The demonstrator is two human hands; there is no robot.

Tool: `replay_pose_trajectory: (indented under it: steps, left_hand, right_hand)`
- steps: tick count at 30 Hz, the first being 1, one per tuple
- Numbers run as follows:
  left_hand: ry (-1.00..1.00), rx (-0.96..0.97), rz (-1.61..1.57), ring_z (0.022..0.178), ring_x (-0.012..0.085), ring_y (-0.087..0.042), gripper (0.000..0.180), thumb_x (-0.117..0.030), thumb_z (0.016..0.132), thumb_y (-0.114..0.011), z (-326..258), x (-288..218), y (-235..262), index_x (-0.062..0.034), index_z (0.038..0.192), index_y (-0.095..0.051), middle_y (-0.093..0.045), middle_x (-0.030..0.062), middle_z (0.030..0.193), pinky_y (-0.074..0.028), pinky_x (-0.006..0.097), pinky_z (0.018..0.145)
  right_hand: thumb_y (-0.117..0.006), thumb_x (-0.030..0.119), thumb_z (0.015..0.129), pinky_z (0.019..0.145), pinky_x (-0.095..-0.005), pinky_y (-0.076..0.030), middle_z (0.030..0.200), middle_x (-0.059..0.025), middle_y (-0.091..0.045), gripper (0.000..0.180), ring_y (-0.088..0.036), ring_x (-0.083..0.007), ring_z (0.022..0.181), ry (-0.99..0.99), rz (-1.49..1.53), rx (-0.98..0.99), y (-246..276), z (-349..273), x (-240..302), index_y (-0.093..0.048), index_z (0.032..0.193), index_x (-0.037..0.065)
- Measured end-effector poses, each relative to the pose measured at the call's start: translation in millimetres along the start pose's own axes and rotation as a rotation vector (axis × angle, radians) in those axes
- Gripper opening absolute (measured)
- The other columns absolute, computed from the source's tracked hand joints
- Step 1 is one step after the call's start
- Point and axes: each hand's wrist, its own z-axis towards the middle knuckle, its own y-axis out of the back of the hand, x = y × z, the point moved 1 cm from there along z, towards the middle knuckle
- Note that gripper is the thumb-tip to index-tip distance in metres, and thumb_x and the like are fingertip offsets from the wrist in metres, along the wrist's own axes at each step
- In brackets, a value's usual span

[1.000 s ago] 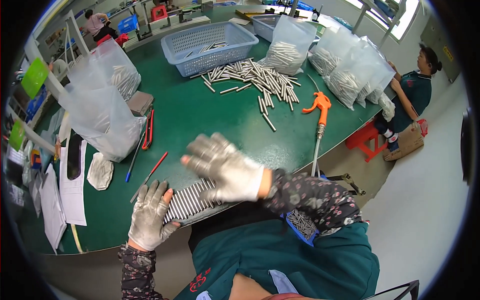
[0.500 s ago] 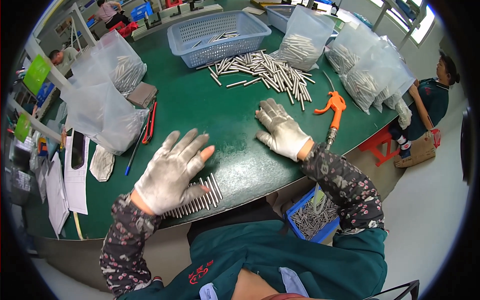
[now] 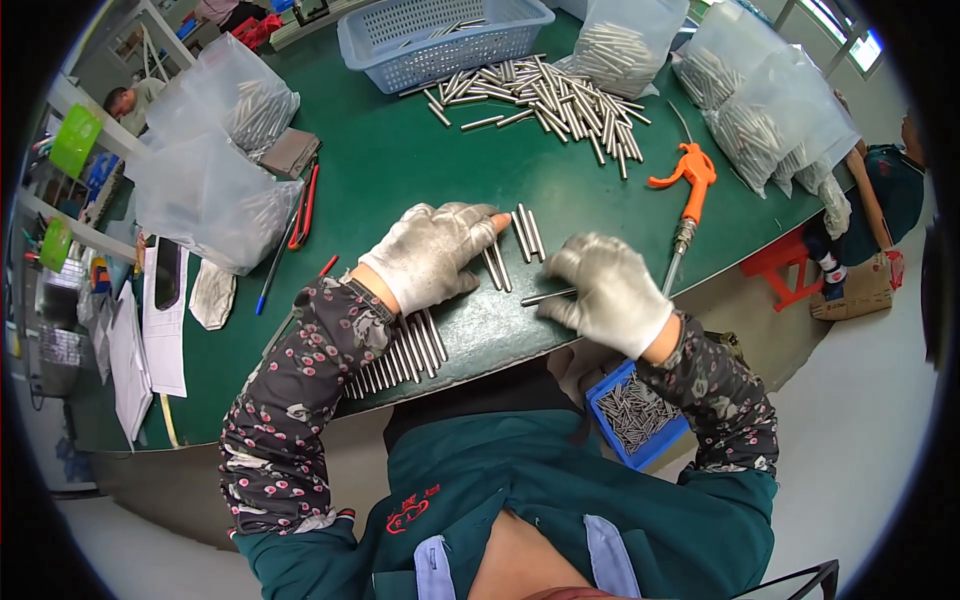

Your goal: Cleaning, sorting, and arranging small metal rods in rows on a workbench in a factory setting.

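My left hand (image 3: 428, 258), in a pale work glove with a bare fingertip, rests low over the green table, fingers bent and held together against two metal pins (image 3: 496, 266). Part of those pins is under its fingers. Just right of it lie a few loose metal pins (image 3: 526, 233). My right hand (image 3: 612, 292), gloved too, is closed with a single metal pin (image 3: 547, 297) sticking out between its thumb and fingers. By my left forearm, a row of metal pins (image 3: 405, 350) lies side by side along the near table edge, partly hidden by the sleeve.
A pile of pins (image 3: 560, 100) lies before a blue basket (image 3: 445, 50). An orange air gun (image 3: 690, 190) lies right. Bags of pins (image 3: 625, 40) stand at the back and both sides. A red cutter (image 3: 305, 205) lies left. A blue bin (image 3: 640, 415) sits below; a person is seated right.
Both hands were spread flat and apart. The left has moved right and up onto pins; the right has moved down and closed on one pin. Several pins now lie between them. The view has shifted.
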Motion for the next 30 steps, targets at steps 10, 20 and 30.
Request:
replay_pose_trajectory:
  steps: [10,20,30]
  left_hand:
    - [-0.121,0.090,0.137,0.110,0.0260,-0.054,0.044,-0.009,0.078,-0.059,42,-8,6,-0.0163,0.121,-0.057,-0.049,0.0058,0.130,-0.046,0.033,0.091]
    - [-0.276,-0.102,-0.048,0.109,0.0308,-0.052,0.050,0.002,0.067,-0.067,34,3,-7,-0.0118,0.114,-0.058,-0.054,0.0103,0.121,-0.044,0.036,0.093]
    - [-0.189,-0.187,-0.176,0.110,0.0311,-0.052,0.051,-0.004,0.067,-0.071,32,4,-9,-0.0094,0.115,-0.056,-0.051,0.0127,0.123,-0.045,0.038,0.092]
  right_hand:
    - [-0.059,0.015,0.073,0.074,-0.0403,-0.048,0.080,-0.0100,-0.061,0.009,-0.060,-0.0289,0.082,-0.251,-0.247,0.082,7,0,-33,-0.063,0.078,0.008]
    - [-0.062,0.016,0.074,0.074,-0.0390,-0.046,0.082,-0.0083,-0.059,0.011,-0.058,-0.0280,0.086,0.240,-0.101,0.196,9,30,-51,-0.063,0.085,0.010]
    - [-0.060,0.011,0.078,0.070,-0.0417,-0.048,0.088,-0.0158,-0.064,0.018,-0.061,-0.0314,0.086,-0.424,0.107,0.202,6,35,-29,-0.059,0.096,0.005]
